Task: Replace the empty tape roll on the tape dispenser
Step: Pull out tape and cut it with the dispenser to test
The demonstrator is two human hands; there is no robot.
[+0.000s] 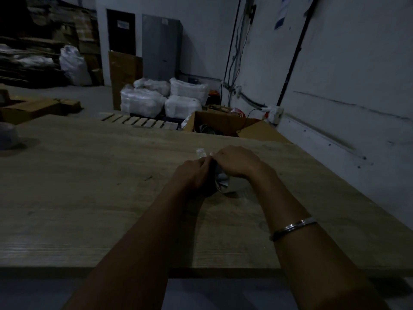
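Two hands meet over the tape dispenser [221, 184], which sits on the wooden table [89, 186] right of centre, mostly hidden under them; only a pale grey part shows between and below the wrists. Dim light, details of it hard to read. Left hand [192, 173] has fingers curled around the dispenser's left side, gripping it. Right hand [237, 162] arches over the top, fingers bent down onto it, holding it as well. A bit of clear crumpled tape [201, 152] sticks up just beyond the fingertips, touching or very near them; cannot tell which hand pinches it. Metal bracelet [295, 227] on the right forearm. Far left table edge: a blurred pale object [7, 135], unclear what. Past the table's far edge, an open cardboard box [223, 124] on the floor, white wrapped bundles [161, 97] behind it, stacked cardboard [33, 52] far left, cables [237, 48] running down the right wall.
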